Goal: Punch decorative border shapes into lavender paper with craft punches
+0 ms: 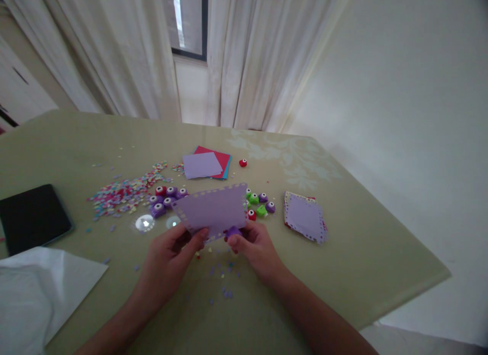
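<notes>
A purple sheet of paper (213, 210) with small punched holes along its edges is held up over the table. My left hand (171, 258) pinches its lower left part between thumb and fingers. At the sheet's lower edge, my right hand (255, 245) is closed around a small purple craft punch (233, 232). Just behind the sheet lie purple and red punches (163, 198) on the left. Green, purple and red punches (261, 205) lie on the right, partly hidden by the sheet. Tiny purple paper cutouts (224, 293) are scattered on the table below my hands.
A pile of colourful cutouts (125, 195) spreads at the left. Purple, red and blue sheets (202, 165) are stacked at the back, beside a red punch (243, 163). Punched sheets (305, 217) lie right. A black tablet-like object (32, 217) and white paper (57, 273) are far left.
</notes>
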A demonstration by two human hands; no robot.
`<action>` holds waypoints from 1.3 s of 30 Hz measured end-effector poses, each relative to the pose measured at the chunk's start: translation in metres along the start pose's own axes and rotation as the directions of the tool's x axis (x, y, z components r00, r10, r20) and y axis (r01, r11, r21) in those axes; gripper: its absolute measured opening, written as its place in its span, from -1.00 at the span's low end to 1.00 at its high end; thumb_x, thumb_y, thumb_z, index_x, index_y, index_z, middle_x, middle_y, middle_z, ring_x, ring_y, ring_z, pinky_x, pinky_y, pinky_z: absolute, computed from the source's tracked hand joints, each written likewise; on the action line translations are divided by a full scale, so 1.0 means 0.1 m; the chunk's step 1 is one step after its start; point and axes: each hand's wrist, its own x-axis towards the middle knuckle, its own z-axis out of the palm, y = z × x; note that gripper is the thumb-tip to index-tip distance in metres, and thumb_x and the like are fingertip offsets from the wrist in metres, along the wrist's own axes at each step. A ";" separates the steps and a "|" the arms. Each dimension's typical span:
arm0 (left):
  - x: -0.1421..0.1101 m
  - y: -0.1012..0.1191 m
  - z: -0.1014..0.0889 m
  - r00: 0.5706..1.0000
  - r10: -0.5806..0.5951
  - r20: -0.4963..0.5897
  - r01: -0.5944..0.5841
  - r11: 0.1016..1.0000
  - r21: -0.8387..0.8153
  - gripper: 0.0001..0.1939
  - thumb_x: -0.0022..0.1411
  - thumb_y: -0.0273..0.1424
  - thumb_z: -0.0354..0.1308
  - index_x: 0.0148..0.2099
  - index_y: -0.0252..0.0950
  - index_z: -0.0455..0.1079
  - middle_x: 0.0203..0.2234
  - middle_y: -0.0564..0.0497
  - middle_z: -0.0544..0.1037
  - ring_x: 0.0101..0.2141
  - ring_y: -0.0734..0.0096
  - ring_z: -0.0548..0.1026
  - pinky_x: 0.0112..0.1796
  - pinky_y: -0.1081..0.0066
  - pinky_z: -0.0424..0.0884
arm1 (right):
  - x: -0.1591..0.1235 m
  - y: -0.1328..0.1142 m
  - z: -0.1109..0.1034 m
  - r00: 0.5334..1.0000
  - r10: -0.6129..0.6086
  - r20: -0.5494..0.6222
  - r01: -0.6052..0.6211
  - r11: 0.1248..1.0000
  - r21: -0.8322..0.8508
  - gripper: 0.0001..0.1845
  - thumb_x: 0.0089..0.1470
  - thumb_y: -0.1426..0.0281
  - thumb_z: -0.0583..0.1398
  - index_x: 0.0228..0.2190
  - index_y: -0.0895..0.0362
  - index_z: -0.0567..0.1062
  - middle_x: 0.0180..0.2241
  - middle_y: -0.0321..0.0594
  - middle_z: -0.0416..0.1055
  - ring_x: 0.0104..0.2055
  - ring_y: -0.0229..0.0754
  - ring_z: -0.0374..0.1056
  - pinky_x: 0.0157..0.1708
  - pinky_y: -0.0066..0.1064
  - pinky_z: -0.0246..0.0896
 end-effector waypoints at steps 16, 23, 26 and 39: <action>-0.03 0.05 0.08 0.999 0.025 0.023 -0.024 0.999 -0.039 -0.76 0.29 -0.21 0.34 -0.39 -0.20 0.58 -0.59 0.09 0.60 -0.53 0.31 0.53 -0.49 0.44 0.38 | 0.01 0.14 0.01 0.991 0.049 -0.124 -0.037 0.995 0.096 -0.40 -0.07 -0.15 0.50 -0.47 0.10 0.52 -0.54 -0.35 0.34 -0.52 -0.28 0.17 -0.49 -0.41 0.08; -0.02 0.03 0.08 1.000 -0.006 0.016 0.007 0.998 -0.060 -0.73 0.26 -0.20 0.36 -0.43 -0.22 0.55 -0.61 0.09 0.58 -0.56 0.34 0.53 -0.52 0.45 0.38 | 0.00 0.12 0.03 0.996 0.042 -0.080 -0.031 0.990 0.138 -0.46 -0.13 -0.04 0.56 -0.44 0.08 0.51 -0.53 -0.40 0.29 -0.52 -0.29 0.11 -0.49 -0.41 0.07; -0.01 0.03 0.06 0.998 -0.057 -0.019 0.056 0.996 -0.068 -0.72 0.26 -0.16 0.37 -0.40 -0.23 0.56 -0.60 0.09 0.60 -0.56 0.35 0.53 -0.51 0.46 0.40 | 0.03 0.10 -0.04 0.997 0.024 -0.073 -0.012 0.986 0.165 -0.41 -0.06 -0.14 0.50 -0.29 0.08 0.56 -0.45 -0.33 0.39 -0.47 -0.25 0.22 -0.48 -0.42 0.14; -0.04 0.10 0.14 0.999 -0.023 0.032 0.029 0.981 -0.194 -0.65 0.32 -0.07 0.31 -0.36 -0.22 0.53 -0.56 0.08 0.51 -0.52 0.34 0.47 -0.48 0.42 0.42 | 0.17 0.04 -0.51 0.886 -0.464 0.018 0.290 0.523 -0.801 -0.70 0.26 0.42 0.23 -0.01 0.10 0.64 -0.19 -0.07 0.56 -0.19 0.00 0.45 -0.12 -0.20 0.41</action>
